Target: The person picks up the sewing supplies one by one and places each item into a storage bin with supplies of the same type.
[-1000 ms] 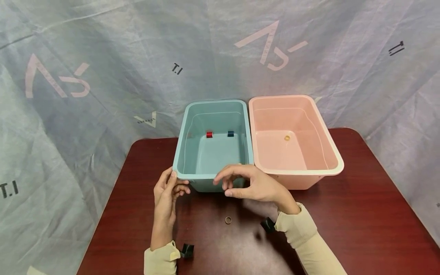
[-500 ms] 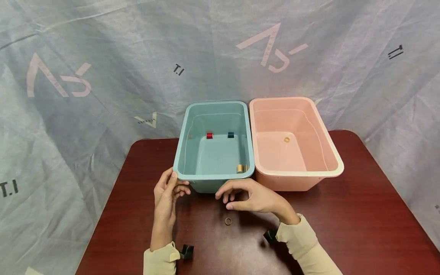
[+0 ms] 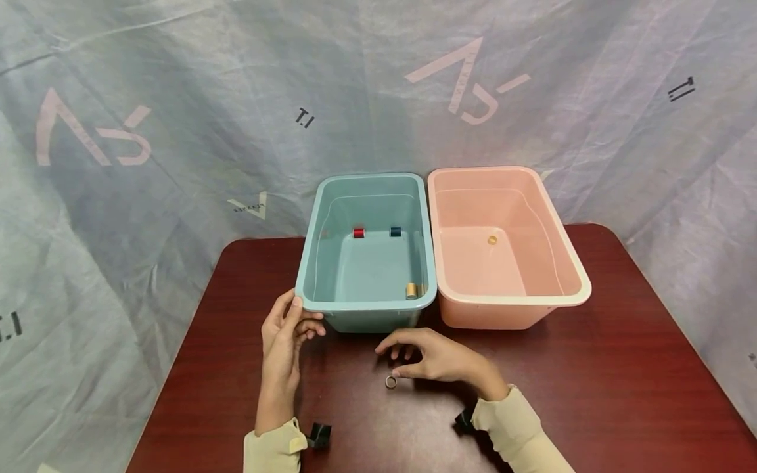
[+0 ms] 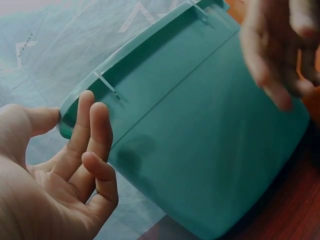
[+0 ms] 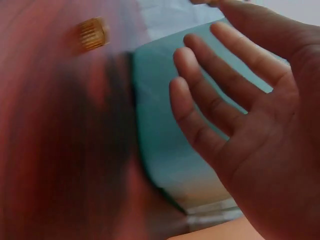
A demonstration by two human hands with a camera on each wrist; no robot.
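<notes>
At its near left corner, the blue-green tub (image 3: 367,305) is held by my left hand (image 3: 282,341), thumb on the rim and fingers below it. In the left wrist view, the thumb of the left hand (image 4: 65,170) meets the rim of the tub (image 4: 200,135). My right hand (image 3: 440,358) hovers over the table with fingers spread and bent, holding nothing. Just beside its thumb a small ring (image 3: 391,382) lies on the table. The right wrist view shows this ring (image 5: 92,34) as gold and ridged, blurred, apart from the right hand (image 5: 250,115).
Inside the blue-green tub lie a red thread spool (image 3: 359,232), a dark blue spool (image 3: 395,232) and a gold spool (image 3: 411,290). A pink tub (image 3: 514,300) stands against its right side, with a gold ring (image 3: 492,240) inside. Both stand on the dark red table (image 3: 621,368).
My right hand has come down and back from the blue-green tub's front rim to beside the ring, uncovering the gold spool. The left hand stays at the tub's corner.
</notes>
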